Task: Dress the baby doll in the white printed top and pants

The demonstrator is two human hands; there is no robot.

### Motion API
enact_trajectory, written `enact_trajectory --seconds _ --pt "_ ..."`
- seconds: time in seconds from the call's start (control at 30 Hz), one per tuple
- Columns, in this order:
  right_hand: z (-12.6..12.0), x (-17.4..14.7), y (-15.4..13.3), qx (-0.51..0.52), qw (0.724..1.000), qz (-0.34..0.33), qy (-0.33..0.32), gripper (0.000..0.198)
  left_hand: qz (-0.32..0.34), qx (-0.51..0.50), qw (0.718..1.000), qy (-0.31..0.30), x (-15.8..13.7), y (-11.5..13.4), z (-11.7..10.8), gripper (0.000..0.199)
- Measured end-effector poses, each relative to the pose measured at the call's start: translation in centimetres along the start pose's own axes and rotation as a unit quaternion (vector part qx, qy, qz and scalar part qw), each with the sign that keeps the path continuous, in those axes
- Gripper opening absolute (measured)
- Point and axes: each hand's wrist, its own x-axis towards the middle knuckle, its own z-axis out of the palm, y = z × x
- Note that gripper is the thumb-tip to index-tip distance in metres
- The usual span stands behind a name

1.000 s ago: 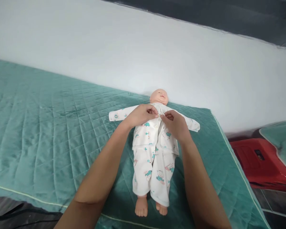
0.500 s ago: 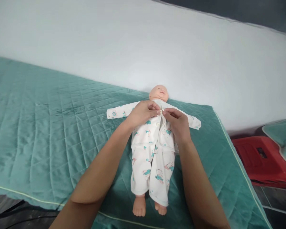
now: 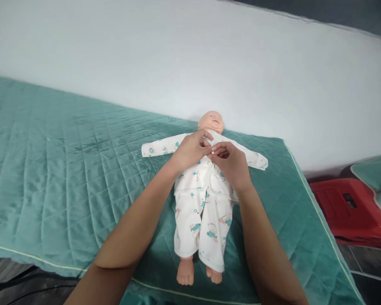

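A baby doll (image 3: 211, 121) lies on its back with its arms spread, dressed in a white printed shirt (image 3: 193, 177) and matching trousers (image 3: 188, 224). At the upper chest, my left hand (image 3: 197, 147) pinches the shirt's front opening between thumb and fingers. My right hand (image 3: 230, 160) closes on the other front edge, its fingertips meeting those of the left. The fastening between the fingertips is mostly hidden. Lower down, the two front panels lie close together, with a small pale button or snap (image 3: 210, 165) showing below my hands. The doll's bare feet (image 3: 185, 272) stick out of the trouser legs.
A green quilted cover (image 3: 66, 178) spreads under the doll, against a white wall (image 3: 130, 55). To the right, below the cover's edge, stands a red plastic stool (image 3: 352, 212) with green cloth (image 3: 377, 182) beside it. Black cables (image 3: 28, 279) run along the lower left.
My right hand has shifted slightly left, bringing the fingertips together at the chest. The shirt's front panels now lie closer, where a gap showed before.
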Motion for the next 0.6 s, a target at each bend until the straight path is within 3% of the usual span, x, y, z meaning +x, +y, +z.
enact_trajectory --seconds 0.23,0.33,0.43,0.6 --pt "0.1 -0.5 -0.4 -0.082 0.996 -0.033 -0.004 0.027 -0.025 -0.072 0.996 -0.041 0.1 -0.5 -0.9 0.026" --pt "-0.1 -1.1 -1.0 -0.144 0.989 -0.026 -0.013 0.03 -0.049 -0.007 0.996 -0.073 -0.2 0.1 -1.9 0.025" --pt "-0.2 -2.4 -2.0 -0.231 0.973 -0.016 -0.021 0.029 -0.016 0.064 0.993 -0.093 -0.8 0.9 -2.7 0.018" --pt "-0.2 -4.2 -2.8 -0.339 0.939 -0.01 -0.049 0.027 0.024 0.145 0.973 -0.179 -2.0 1.7 -2.9 0.012"
